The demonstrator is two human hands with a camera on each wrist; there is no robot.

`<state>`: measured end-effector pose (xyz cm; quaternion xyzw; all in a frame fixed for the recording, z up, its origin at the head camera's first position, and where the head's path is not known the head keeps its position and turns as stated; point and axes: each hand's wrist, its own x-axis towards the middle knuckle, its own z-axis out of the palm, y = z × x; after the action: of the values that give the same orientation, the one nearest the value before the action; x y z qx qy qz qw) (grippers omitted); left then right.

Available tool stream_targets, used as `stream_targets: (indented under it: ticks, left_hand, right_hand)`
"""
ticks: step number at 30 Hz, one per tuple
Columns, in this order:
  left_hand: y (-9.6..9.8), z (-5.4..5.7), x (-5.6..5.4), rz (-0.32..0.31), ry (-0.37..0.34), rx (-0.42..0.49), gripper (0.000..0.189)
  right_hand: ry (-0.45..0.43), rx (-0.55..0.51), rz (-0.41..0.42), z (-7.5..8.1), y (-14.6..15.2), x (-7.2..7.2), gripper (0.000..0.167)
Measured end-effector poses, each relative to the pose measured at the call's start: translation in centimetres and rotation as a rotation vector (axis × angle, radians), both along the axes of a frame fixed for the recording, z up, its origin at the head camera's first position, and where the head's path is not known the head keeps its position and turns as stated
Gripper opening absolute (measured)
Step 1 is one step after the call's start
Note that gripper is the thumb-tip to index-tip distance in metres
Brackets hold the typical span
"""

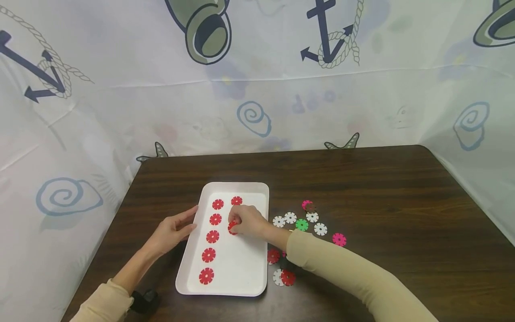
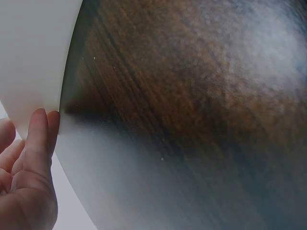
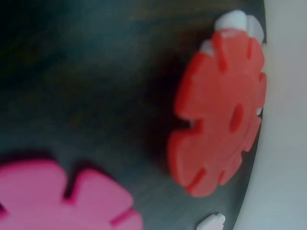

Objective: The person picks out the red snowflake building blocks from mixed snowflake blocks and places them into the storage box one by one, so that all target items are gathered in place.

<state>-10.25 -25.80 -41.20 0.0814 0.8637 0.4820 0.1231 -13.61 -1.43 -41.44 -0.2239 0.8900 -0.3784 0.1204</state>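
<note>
A white tray (image 1: 237,277) lies on the dark wooden table, with a column of several red notched discs (image 1: 213,236) along its left side. Another red disc (image 1: 236,200) sits near the far edge, starting a second column. Below it, my right hand (image 1: 247,221) pinches a red notched disc (image 1: 232,228) at the tray's surface. My left hand (image 1: 175,230) touches the tray's left rim with its fingers fairly straight, and the left wrist view shows its fingertips (image 2: 37,117) against the tray's edge. The right hand itself is out of sight in the right wrist view.
Right of the tray lie loose discs: several white ones (image 1: 320,229), a green one (image 1: 301,224), a pink one (image 1: 339,239) and a red one (image 1: 288,277) overlapping a white one. A patterned white cloth (image 1: 281,107) hangs behind the table (image 1: 382,192).
</note>
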Motion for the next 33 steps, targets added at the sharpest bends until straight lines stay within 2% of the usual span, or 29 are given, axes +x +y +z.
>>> stream_targets:
  ticks: [33]
  left_hand:
    - [-0.04,0.08,0.0,-0.001,0.001,0.004,0.061]
  right_hand:
    - [0.011,0.027,-0.035,-0.33,-0.19,0.12,0.012]
